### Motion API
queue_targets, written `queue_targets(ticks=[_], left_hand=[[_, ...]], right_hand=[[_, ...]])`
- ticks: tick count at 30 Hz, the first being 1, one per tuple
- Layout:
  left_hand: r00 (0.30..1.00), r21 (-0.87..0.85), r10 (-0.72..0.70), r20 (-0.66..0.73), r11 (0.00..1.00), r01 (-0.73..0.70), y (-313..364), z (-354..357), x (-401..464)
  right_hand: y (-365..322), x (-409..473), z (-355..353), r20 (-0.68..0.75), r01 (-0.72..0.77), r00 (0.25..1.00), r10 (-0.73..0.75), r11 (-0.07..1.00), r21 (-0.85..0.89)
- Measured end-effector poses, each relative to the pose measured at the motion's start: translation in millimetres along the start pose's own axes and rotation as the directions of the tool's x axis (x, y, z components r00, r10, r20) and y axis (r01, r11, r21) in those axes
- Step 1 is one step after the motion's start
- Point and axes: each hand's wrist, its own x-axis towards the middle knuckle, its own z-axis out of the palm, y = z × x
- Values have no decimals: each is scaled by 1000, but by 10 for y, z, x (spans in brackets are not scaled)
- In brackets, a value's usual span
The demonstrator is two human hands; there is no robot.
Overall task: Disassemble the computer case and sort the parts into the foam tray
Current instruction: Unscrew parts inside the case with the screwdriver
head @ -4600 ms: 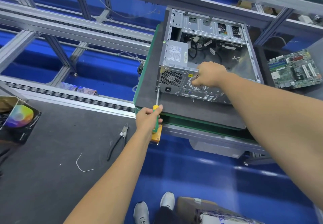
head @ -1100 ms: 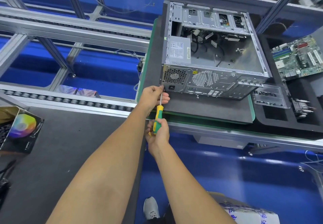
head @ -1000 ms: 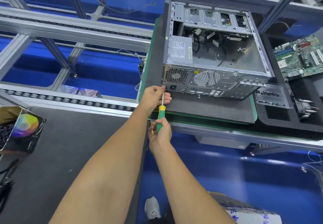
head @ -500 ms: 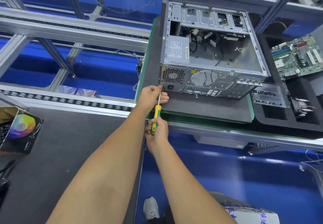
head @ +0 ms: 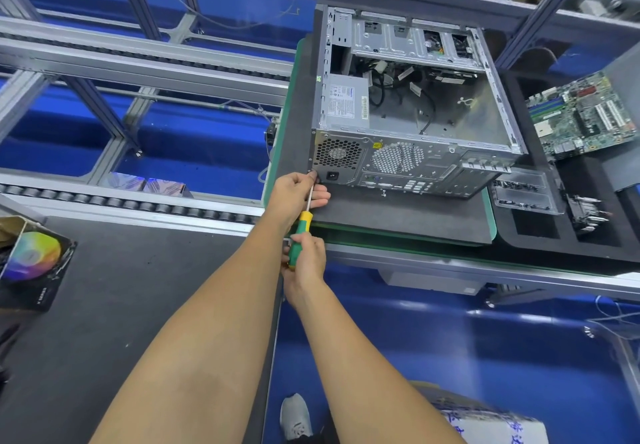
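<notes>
Your right hand point(head: 304, 263) wraps the screwdriver point(head: 300, 232) handle to turn it, while your left hand point(head: 298, 194) pinches the shaft, steadying the tip at the lower-left rear corner of the computer case point(head: 408, 111). The case lies open on the mat, just beside the foam tray point(head: 568, 235), probably for short transfers.

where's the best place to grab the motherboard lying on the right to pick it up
Pinch the motherboard by its bare long edges, coming from above: it lies flat, component side up, in the foam tray, and the raised slots and connectors leave no safe face to press.
</notes>
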Motion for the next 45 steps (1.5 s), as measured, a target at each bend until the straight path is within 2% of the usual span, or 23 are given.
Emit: queue_targets(ticks=[3, 6, 12, 15, 18, 22, 24, 27, 30, 37, 45], left_hand=[[1000, -3, -2, 3, 1000, 2, -9, -5, 18], [1000, 1, -6, 8, 1000, 6, -18, -9, 30], [1000, -11, -8, 23, 1000, 8, -26, -29, 43], [1000, -16, -19, 18, 1000, 19, -27, -27, 51], [1000, -15, -19, 7, 1000, 19, -32, -16, 52], [1000, -12, -21, 3, 1000, 21, -37, -11, 54], [1000, -10, -20, 5, 1000, 20, -28, -16, 49], [999, -21, -31, 3, 999, 32, -19, -19, 42], [1000, -20, -31, -1, 999, 31, -23, -17, 35], [1000, -18, 8, -7, 1000, -8, -56, -13, 31], [988, 111, 151, -21, 983, -148, -156, 34, 16]], right_hand=[[1, -9, 9, 38, -61, 998, 59, 996, 58], [-32, -4, 17, 47, -69, 997, 68, 997, 39], [-51, 51, 22, -84, 123, 986, -144, 967, -224], [-97, 27, 73, -36, 59, 997, -68, 974, -219], [-102, 14, 106, 5, -42, 999, 43, 992, -121], [-124, 36, 77, 21, -60, 998, 62, 994, -94], [-134, 31, 81, 13, -40, 999, 42, 992, -118], [-93, 51, 73, -45, 68, 996, -79, 976, -207], [-63, 78, 59, -79, 144, 983, -164, 965, -220], [-49, 130, 30, -95, 184, 972, -215, 947, -265], [-46, 77, -101, -123, 184, 965, -231, 932, -312]])
